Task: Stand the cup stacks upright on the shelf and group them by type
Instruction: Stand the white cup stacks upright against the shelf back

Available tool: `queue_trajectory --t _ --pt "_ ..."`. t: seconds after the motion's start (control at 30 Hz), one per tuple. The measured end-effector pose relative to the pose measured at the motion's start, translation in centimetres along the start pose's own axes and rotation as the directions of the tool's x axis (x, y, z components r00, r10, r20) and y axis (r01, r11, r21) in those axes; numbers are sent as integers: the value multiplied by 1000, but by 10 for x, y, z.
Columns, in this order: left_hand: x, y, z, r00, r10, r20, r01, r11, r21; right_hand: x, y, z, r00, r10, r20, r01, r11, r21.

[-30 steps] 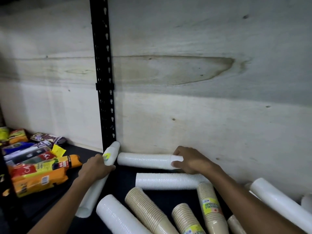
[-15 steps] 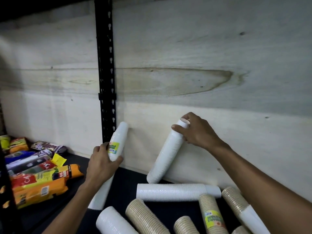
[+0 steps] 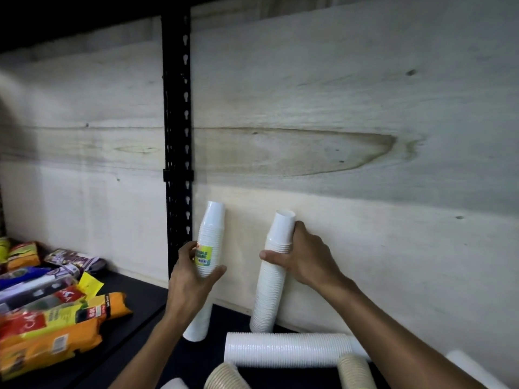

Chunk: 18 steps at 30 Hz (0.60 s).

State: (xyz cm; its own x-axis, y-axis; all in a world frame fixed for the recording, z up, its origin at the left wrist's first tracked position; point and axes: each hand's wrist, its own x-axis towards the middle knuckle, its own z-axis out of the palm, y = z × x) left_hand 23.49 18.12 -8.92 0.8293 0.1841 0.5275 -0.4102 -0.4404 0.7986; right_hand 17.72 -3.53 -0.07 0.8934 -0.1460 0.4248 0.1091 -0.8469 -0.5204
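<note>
Two white cup stacks stand nearly upright against the plywood back wall of the dark shelf (image 3: 134, 327). My left hand (image 3: 193, 279) grips the left white stack (image 3: 212, 228) around its yellow-green label. My right hand (image 3: 303, 259) grips the right white stack (image 3: 271, 287) near its top; this one leans slightly right. A third white stack (image 3: 286, 349) lies flat in front of them. Two beige cup stacks (image 3: 355, 372) (image 3: 224, 379) lie at the bottom edge, partly cut off.
A black perforated shelf upright (image 3: 177, 153) runs just left of the left stack. Colourful snack packets (image 3: 47, 313) are piled on the shelf's left side. Another white stack's end (image 3: 471, 372) shows at the lower right.
Both hands have tipped their white stacks up from a slant to nearly vertical, bases on the shelf near the back wall. The view has shifted upward.
</note>
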Motion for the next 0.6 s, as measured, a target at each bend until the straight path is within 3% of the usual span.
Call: queue_trajectory --t 0.13,0.3,0.47,0.6 --pt "1 -9 -1 999 -16 47 16 1000 2 -4 12 18 997 21 72 -26 997 69" --pt "-9 -20 -4 995 -33 93 23 995 99 -11 15 37 997 51 64 -61 986 157" --pt "-18 -24 -13 994 -66 86 47 977 209 -22 14 60 994 110 5 -111 992 67" --pt "-23 -29 -21 985 -122 122 90 966 244 -28 19 75 988 143 62 -146 988 47"
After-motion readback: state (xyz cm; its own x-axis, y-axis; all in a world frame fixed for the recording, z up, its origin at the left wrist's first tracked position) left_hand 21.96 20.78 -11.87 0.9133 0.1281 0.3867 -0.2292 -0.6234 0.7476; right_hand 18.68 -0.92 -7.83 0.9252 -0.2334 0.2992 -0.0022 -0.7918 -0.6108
